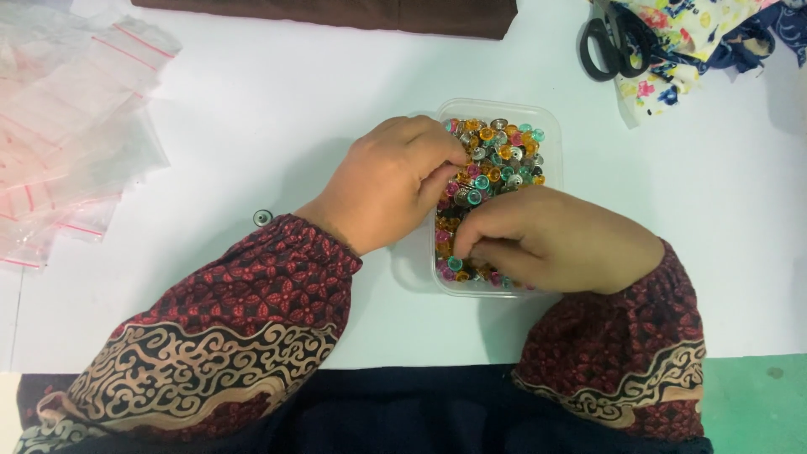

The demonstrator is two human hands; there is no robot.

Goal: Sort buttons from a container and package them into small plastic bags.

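A clear plastic tub (551,118) sits on the white table, filled with several small round buttons (503,151) in orange, teal, pink and silver. My left hand (391,181) rests over the tub's left rim, fingers curled, pinching a button near the middle of the pile. At the tub's near end my right hand (559,240) is curled low into the buttons, with its fingertips among them. Both wrists wear dark red patterned sleeves.
A heap of small clear zip bags (63,126) lies at the left. One loose button (263,218) sits by my left sleeve. Black scissors (614,42) and floral fabric (681,42) lie at the top right, brown cloth (336,13) along the top edge.
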